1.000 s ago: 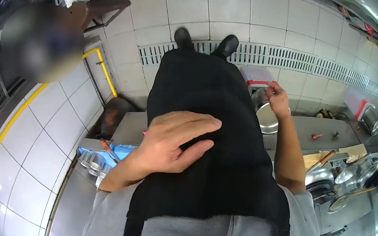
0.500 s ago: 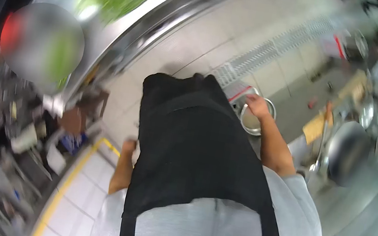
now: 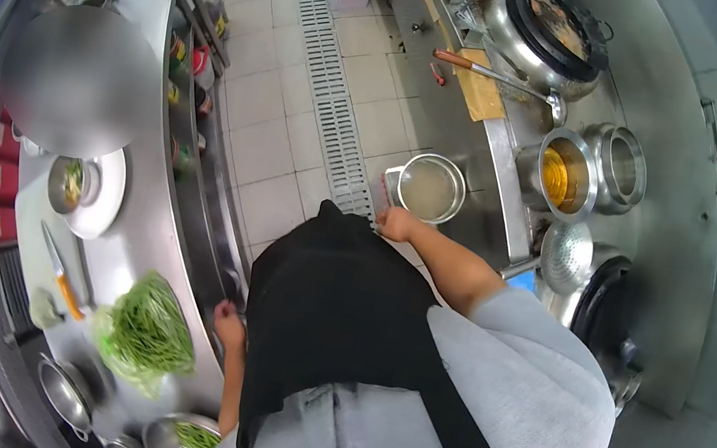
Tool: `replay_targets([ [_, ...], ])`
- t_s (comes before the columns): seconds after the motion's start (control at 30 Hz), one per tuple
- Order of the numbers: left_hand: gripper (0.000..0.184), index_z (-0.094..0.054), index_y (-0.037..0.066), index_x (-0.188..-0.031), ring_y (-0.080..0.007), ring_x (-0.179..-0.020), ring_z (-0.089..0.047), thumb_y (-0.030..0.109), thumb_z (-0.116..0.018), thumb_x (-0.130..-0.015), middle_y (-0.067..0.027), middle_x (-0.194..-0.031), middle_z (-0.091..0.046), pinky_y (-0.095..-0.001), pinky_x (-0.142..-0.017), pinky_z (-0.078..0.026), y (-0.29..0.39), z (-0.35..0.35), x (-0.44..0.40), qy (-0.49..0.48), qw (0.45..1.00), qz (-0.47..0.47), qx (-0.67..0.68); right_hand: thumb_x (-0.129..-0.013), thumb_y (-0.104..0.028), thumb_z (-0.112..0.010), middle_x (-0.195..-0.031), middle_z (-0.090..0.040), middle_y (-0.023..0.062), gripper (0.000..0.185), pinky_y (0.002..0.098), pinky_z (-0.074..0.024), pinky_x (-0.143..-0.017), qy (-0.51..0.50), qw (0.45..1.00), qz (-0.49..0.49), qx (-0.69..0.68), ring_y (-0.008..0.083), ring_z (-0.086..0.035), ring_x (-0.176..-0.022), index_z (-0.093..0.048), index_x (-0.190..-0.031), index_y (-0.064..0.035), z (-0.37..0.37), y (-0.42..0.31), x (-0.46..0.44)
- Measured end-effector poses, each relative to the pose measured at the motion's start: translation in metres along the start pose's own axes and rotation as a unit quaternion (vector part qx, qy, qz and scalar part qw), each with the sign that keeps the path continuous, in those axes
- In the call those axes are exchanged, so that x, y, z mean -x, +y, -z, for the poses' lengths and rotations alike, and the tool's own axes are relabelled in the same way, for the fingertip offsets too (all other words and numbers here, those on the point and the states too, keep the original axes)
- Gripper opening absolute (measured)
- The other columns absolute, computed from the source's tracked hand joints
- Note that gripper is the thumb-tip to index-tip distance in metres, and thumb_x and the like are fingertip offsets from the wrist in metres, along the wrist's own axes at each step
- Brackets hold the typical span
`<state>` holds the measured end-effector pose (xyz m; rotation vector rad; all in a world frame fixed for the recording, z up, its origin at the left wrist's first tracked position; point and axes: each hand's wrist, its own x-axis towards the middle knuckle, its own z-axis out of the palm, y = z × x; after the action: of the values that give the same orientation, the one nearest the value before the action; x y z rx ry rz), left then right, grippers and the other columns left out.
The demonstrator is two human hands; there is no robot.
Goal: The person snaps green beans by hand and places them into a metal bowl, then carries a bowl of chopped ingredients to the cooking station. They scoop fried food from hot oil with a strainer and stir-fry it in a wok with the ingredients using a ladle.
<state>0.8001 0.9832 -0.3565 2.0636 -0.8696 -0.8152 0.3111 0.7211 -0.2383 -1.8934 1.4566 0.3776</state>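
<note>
My left hand (image 3: 229, 324) hangs beside the front edge of the steel counter on the left, fingers loosely bent and a little apart, nothing seen in it. Close to it on the counter lies a bag of cut green vegetables (image 3: 155, 329). A steel bowl (image 3: 172, 441) with more greens stands nearer to me. My right hand (image 3: 395, 224) is held in front of my black apron (image 3: 353, 309), fingers curled in with nothing visible in them. Just beyond it is a round pot (image 3: 432, 189) of cloudy liquid, low down near the floor drain; whether they touch is unclear.
On the left counter are a knife (image 3: 62, 273) with an orange handle and a white plate (image 3: 101, 203) with a small bowl. The right-hand stove side holds a ladle (image 3: 499, 78), a pot of yellow oil (image 3: 558, 178), a strainer (image 3: 566, 258) and woks. A drain grate (image 3: 327, 75) runs along the floor.
My view has turned left, so the counter of greens has swung nearer beside my left hand and the aisle lies ahead. My right hand's fingers have curled in.
</note>
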Motion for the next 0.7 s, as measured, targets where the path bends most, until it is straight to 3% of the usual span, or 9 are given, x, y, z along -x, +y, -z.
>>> replay_targets([
  [0.03,0.024,-0.067,-0.001,-0.117,-0.0190,-0.088,-0.068,0.017,-0.067,-0.102,-0.0070,-0.099,-0.072,-0.0326,-0.081,-0.055,0.029,-0.007,-0.035,-0.059,0.995,0.044,0.071,-0.081,-0.033,-0.065,-0.105,-0.074,0.0216,0.035,0.0493,-0.0559,-0.089,0.021,0.998,-0.011,-0.051,0.0397,-0.071,-0.100,-0.077,-0.101,-0.0065,-0.006,-0.002,0.012],
  [0.07,0.022,-0.066,-0.001,-0.117,-0.0164,-0.088,-0.066,0.014,-0.068,-0.101,-0.0057,-0.098,-0.072,-0.0298,-0.080,-0.054,0.059,-0.013,-0.070,-0.112,0.980,0.095,0.136,-0.082,-0.032,-0.068,-0.104,-0.076,0.0196,0.038,0.0459,-0.0574,-0.088,0.007,0.998,-0.040,-0.052,0.0361,-0.073,-0.098,-0.076,-0.110,-0.0074,-0.012,-0.001,0.016],
  [0.13,0.021,-0.067,-0.001,-0.115,-0.0148,-0.088,-0.066,0.015,-0.067,-0.101,-0.0053,-0.099,-0.072,-0.0271,-0.081,-0.053,0.139,-0.030,-0.106,-0.191,0.974,0.059,0.104,-0.084,-0.029,-0.073,-0.099,-0.077,0.0172,0.042,0.0409,-0.0595,-0.080,-0.006,0.989,-0.098,-0.114,0.0289,-0.075,-0.088,-0.075,-0.119,-0.0074,-0.012,0.002,0.020],
  [0.17,0.020,-0.068,0.000,-0.115,-0.0156,-0.089,-0.067,0.015,-0.068,-0.101,-0.0056,-0.098,-0.072,-0.0285,-0.082,-0.053,0.130,-0.049,-0.133,-0.235,0.963,0.066,0.119,-0.084,-0.026,-0.074,-0.095,-0.076,0.0169,0.041,0.0393,-0.0602,-0.074,-0.009,0.977,-0.127,-0.174,0.0253,-0.075,-0.080,-0.075,-0.120,-0.0065,-0.010,0.003,0.025],
  [0.27,0.022,-0.071,0.001,-0.110,-0.0175,-0.090,-0.067,0.019,-0.070,-0.099,-0.0078,-0.094,-0.073,-0.0354,-0.085,-0.054,0.188,-0.076,-0.148,-0.274,0.955,-0.054,-0.096,-0.086,-0.020,-0.074,-0.087,-0.075,0.0135,0.039,0.0352,-0.0586,-0.063,0.026,0.952,-0.152,-0.264,0.0183,-0.071,-0.069,-0.073,-0.121,-0.0040,-0.012,0.021,0.010],
  [0.33,0.028,-0.072,0.001,-0.109,-0.0222,-0.091,-0.069,0.026,-0.070,-0.098,-0.0129,-0.096,-0.075,-0.0385,-0.086,-0.054,0.168,-0.094,-0.173,-0.353,0.924,-0.087,-0.115,-0.087,-0.018,-0.073,-0.086,-0.074,0.0116,0.036,0.0350,-0.0583,-0.063,0.049,0.921,-0.162,-0.351,0.0179,-0.070,-0.068,-0.073,-0.120,-0.0026,0.005,0.024,-0.007],
  [0.4,0.034,-0.072,0.003,-0.111,-0.0275,-0.093,-0.071,0.034,-0.066,-0.098,-0.0173,-0.097,-0.075,-0.0403,-0.086,-0.054,0.067,-0.123,-0.220,-0.403,0.903,0.061,-0.134,-0.088,-0.017,-0.072,-0.084,-0.073,0.0101,0.035,0.0350,-0.0582,-0.063,0.061,0.897,-0.167,-0.404,0.0177,-0.069,-0.068,-0.073,-0.119,-0.0019,0.034,0.033,-0.025],
  [0.5,0.035,-0.072,0.002,-0.112,-0.0277,-0.095,-0.071,0.035,-0.065,-0.098,-0.0176,-0.098,-0.075,-0.0403,-0.087,-0.054,0.112,-0.081,-0.224,-0.394,0.842,-0.023,-0.369,-0.089,-0.017,-0.072,-0.083,-0.073,0.0094,0.033,0.0347,-0.0583,-0.064,0.076,0.883,-0.161,-0.434,0.0173,-0.069,-0.069,-0.072,-0.117,-0.0016,0.072,0.047,-0.065],
  [0.7,0.038,-0.072,0.001,-0.112,-0.0281,-0.097,-0.071,0.036,-0.064,-0.099,-0.0180,-0.099,-0.075,-0.0404,-0.088,-0.053,0.186,-0.090,-0.289,-0.339,0.848,-0.023,-0.408,-0.092,-0.022,-0.070,-0.085,-0.075,0.0082,0.025,0.0319,-0.0577,-0.064,0.082,0.878,-0.094,-0.463,0.0149,-0.069,-0.067,-0.073,-0.107,-0.0032,0.195,0.069,-0.126],
])
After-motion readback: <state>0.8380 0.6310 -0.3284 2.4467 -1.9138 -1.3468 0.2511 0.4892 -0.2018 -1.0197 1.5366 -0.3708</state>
